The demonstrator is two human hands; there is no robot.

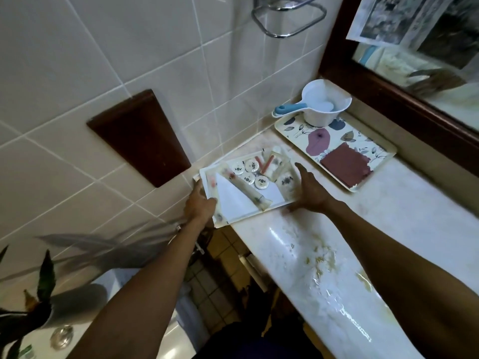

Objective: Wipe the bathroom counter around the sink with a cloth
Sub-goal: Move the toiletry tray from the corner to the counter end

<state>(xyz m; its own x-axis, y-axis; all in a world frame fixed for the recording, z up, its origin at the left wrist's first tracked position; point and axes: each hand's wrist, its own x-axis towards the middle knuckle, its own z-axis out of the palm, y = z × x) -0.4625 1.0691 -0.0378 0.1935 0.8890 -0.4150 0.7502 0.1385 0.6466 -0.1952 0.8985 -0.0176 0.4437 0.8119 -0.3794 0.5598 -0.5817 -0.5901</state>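
Observation:
A white tray (234, 216) of small toiletries, with round caps and sachets in it, sits at the left end of the pale marble counter (404, 213). My left hand (199, 203) grips the tray's left edge. My right hand (309, 189) holds its right edge, fingers along the rim. A dark red cloth (346, 165) lies folded on a floral tray (305, 136) further along the counter, apart from both hands. The counter's front shows wet streaks and yellowish stains (321, 260). The sink is out of view.
A white scoop with a blue handle (320, 104) stands on the floral tray's far end. A wood-framed mirror (404, 99) runs along the back right. A chrome towel ring (290, 19) hangs on the tiled wall. A plant (39, 288) and toilet (62, 335) are at lower left.

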